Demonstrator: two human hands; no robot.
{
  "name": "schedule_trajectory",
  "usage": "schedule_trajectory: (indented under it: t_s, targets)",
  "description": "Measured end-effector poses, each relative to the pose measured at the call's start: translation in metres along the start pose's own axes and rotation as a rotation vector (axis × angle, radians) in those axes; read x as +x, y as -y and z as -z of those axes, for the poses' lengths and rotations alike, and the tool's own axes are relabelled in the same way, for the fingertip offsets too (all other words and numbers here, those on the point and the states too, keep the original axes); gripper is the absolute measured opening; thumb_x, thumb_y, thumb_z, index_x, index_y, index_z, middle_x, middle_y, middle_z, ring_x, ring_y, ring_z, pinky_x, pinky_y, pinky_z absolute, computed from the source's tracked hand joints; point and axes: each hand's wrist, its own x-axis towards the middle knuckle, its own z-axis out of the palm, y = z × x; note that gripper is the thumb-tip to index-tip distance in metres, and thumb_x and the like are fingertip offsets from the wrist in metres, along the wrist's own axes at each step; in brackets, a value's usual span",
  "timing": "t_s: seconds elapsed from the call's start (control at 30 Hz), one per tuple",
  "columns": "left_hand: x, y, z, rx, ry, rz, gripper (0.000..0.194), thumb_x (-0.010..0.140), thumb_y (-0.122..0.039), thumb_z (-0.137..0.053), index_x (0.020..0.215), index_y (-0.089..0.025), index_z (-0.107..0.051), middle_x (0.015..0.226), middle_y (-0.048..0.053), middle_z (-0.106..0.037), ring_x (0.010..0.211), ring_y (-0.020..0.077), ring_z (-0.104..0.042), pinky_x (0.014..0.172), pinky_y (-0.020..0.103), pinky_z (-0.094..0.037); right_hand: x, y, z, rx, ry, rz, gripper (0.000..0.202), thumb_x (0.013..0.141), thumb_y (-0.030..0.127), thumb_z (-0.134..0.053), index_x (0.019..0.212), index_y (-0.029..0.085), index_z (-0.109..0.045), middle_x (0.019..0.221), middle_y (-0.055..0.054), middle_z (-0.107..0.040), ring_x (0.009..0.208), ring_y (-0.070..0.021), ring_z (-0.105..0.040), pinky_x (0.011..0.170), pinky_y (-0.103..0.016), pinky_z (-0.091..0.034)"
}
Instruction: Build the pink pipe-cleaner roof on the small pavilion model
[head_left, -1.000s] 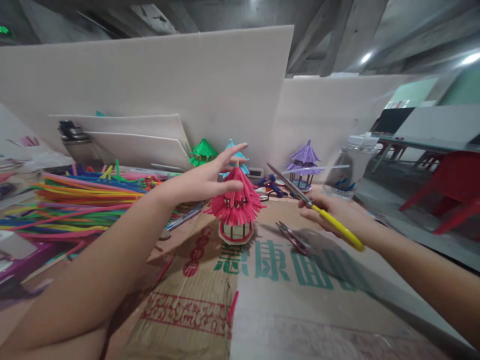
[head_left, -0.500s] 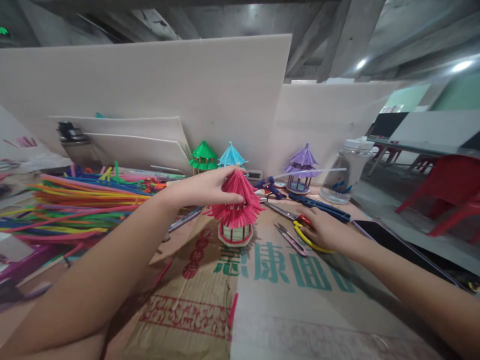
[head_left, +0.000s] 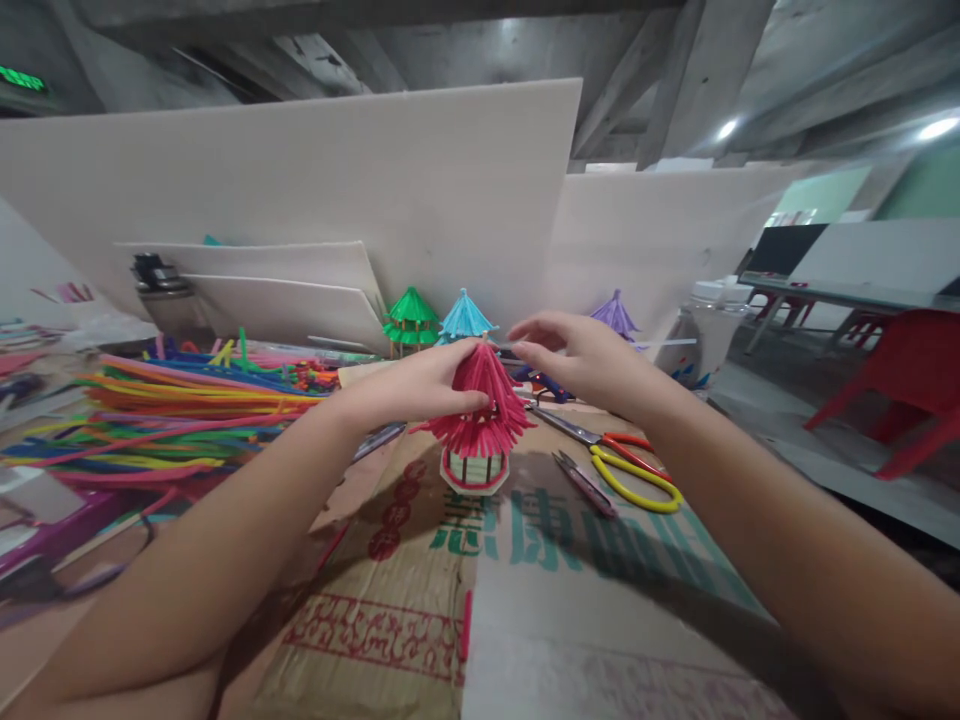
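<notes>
A small pavilion with a red two-tiered roof (head_left: 491,430) stands upright on the cardboard (head_left: 360,640). My left hand (head_left: 420,385) grips its upper roof from the left, thumb across the front. Just right of the roof's tip, my right hand (head_left: 574,350) is raised with fingers curved and apart, holding nothing. Scissors with red and yellow handles (head_left: 630,490) lie below my right hand, beside small pink snips (head_left: 589,487). Behind stand a green pavilion (head_left: 412,318), a blue one (head_left: 464,316) and a purple one (head_left: 616,314), the last partly hidden by my right hand.
Colourful pipe cleaners (head_left: 187,400) are heaped at the left. A glue gun (head_left: 544,385) lies behind my right hand, partly covered. A clear bottle (head_left: 705,330) stands at the right, and white boards (head_left: 300,180) rise behind. Red chairs (head_left: 892,380) are farther right.
My right hand has left the scissors, rising and moving left towards the roof's tip. The scissors' handles now lie uncovered. My left hand keeps its hold, and the view has shifted slightly.
</notes>
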Motion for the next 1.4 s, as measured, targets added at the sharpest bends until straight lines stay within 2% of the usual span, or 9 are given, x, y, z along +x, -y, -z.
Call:
schedule_trajectory:
  t_s: [0.1, 0.23, 0.43, 0.63, 0.73, 0.87, 0.97, 1.13, 1.4]
  targets:
    - [-0.001, 0.000, 0.005, -0.025, 0.031, -0.002, 0.056, 0.091, -0.051, -0.057, 0.138, -0.021, -0.051, 0.135, 0.008, -0.063, 0.115, 0.0250, -0.063, 0.095, 0.034, -0.049, -0.004, -0.001, -0.007, 0.088, 0.024, 0.022, 0.034, 0.094, 0.041, -0.058, 0.118, 0.017, -0.066, 0.105, -0.008, -0.074, 0.090, -0.0204, -0.067, 0.077, -0.032, -0.050]
    - [0.004, 0.008, 0.003, -0.107, -0.039, -0.009, 0.050, 0.097, -0.056, -0.043, 0.130, -0.022, -0.059, 0.134, 0.007, -0.065, 0.119, 0.0254, -0.061, 0.101, 0.037, -0.046, -0.015, 0.001, -0.021, 0.175, 0.101, 0.093, 0.049, 0.089, 0.043, -0.067, 0.130, 0.017, -0.059, 0.121, -0.011, -0.069, 0.103, -0.0225, -0.066, 0.086, -0.035, -0.053]
    - [0.014, 0.015, -0.009, -0.228, -0.310, -0.006, 0.040, 0.092, -0.050, -0.056, 0.108, -0.016, -0.068, 0.103, 0.007, -0.073, 0.093, 0.0224, -0.067, 0.079, 0.031, -0.050, -0.013, -0.003, -0.045, 0.237, -0.028, 0.105, 0.048, 0.086, 0.023, -0.068, 0.131, 0.014, -0.054, 0.128, -0.014, -0.063, 0.105, -0.0230, -0.065, 0.092, -0.041, -0.054]
    - [0.014, 0.014, -0.008, -0.293, -0.353, 0.026, 0.041, 0.089, -0.052, -0.058, 0.092, -0.014, -0.072, 0.087, 0.006, -0.074, 0.078, 0.0189, -0.065, 0.069, 0.028, -0.046, -0.011, -0.005, -0.063, 0.255, -0.107, 0.102, 0.043, 0.085, 0.023, -0.068, 0.125, 0.016, -0.054, 0.122, -0.013, -0.066, 0.108, -0.0235, -0.065, 0.093, -0.043, -0.054]
    - [0.015, 0.017, -0.008, -0.352, -0.357, 0.015, 0.041, 0.088, -0.053, -0.061, 0.091, -0.014, -0.072, 0.086, 0.006, -0.074, 0.077, 0.0181, -0.065, 0.070, 0.028, -0.047, -0.010, -0.004, -0.060, 0.274, -0.106, 0.092, 0.045, 0.085, 0.025, -0.069, 0.127, 0.015, -0.054, 0.123, -0.014, -0.066, 0.108, -0.0232, -0.065, 0.092, -0.042, -0.054]
    - [0.015, 0.021, -0.007, -0.376, -0.392, 0.004, 0.040, 0.088, -0.053, -0.062, 0.093, -0.015, -0.074, 0.086, 0.006, -0.073, 0.083, 0.0192, -0.065, 0.074, 0.028, -0.048, -0.008, -0.009, -0.043, 0.389, 0.054, 0.062, 0.032, 0.092, 0.032, -0.061, 0.120, 0.016, -0.062, 0.116, -0.011, -0.071, 0.102, -0.0223, -0.068, 0.093, -0.042, -0.054]
    - [0.014, 0.020, -0.007, -0.428, -0.389, -0.036, 0.042, 0.088, -0.055, -0.062, 0.096, -0.015, -0.074, 0.088, 0.006, -0.073, 0.083, 0.0189, -0.065, 0.074, 0.028, -0.049, -0.007, -0.016, -0.033, 0.442, 0.136, 0.063, 0.031, 0.093, 0.033, -0.059, 0.120, 0.018, -0.065, 0.120, -0.009, -0.072, 0.106, -0.0231, -0.068, 0.097, -0.043, -0.053]
    - [0.016, 0.016, -0.012, -0.515, -0.345, -0.081, 0.045, 0.088, -0.056, -0.063, 0.103, -0.015, -0.075, 0.099, 0.008, -0.075, 0.089, 0.0188, -0.067, 0.079, 0.027, -0.051, -0.008, -0.024, -0.036, 0.547, 0.286, 0.094, 0.038, 0.094, 0.031, -0.059, 0.131, 0.020, -0.059, 0.128, -0.008, -0.068, 0.112, -0.0217, -0.066, 0.100, -0.041, -0.053]
    - [0.015, 0.023, -0.009, -0.414, -0.289, 0.018, 0.047, 0.088, -0.058, -0.061, 0.111, -0.019, -0.073, 0.105, 0.007, -0.075, 0.092, 0.0205, -0.067, 0.074, 0.027, -0.052, -0.009, -0.029, -0.037, 0.483, 0.276, -0.041, 0.044, 0.092, 0.033, -0.064, 0.132, 0.019, -0.057, 0.114, -0.009, -0.072, 0.100, -0.0219, -0.069, 0.085, -0.038, -0.057]
